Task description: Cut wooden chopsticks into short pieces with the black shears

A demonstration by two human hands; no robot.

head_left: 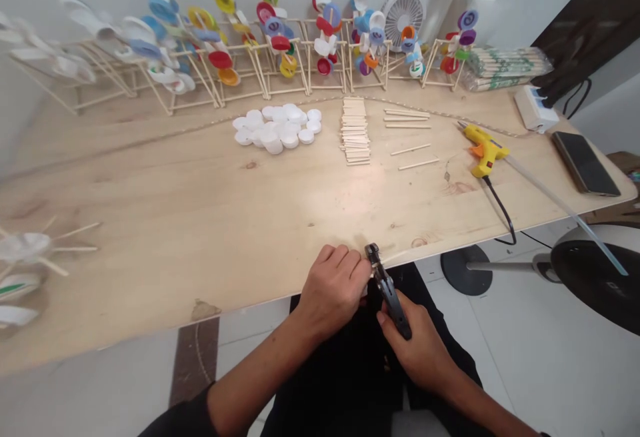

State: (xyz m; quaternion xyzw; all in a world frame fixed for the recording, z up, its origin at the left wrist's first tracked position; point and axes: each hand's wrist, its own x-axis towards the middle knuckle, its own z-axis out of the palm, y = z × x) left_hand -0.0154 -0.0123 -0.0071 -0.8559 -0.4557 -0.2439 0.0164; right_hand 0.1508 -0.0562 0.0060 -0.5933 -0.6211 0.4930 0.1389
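Note:
My left hand [334, 288] is curled at the near edge of the wooden table [200, 223], its fingers pinched on something small that I cannot make out, right at the jaws of the pliers. My right hand [417, 347] grips the dark handles of the black pliers [387, 287], below the table edge over my lap. The pliers' jaws touch my left fingertips.
A pile of white bottle caps [277, 128], a stack of short wooden sticks [355, 131] and loose sticks [407, 117] lie mid-table. A yellow glue gun [484, 150], a phone [585, 163] and a power strip [536, 107] sit at right. Stick-and-cap models [280, 43] line the wall.

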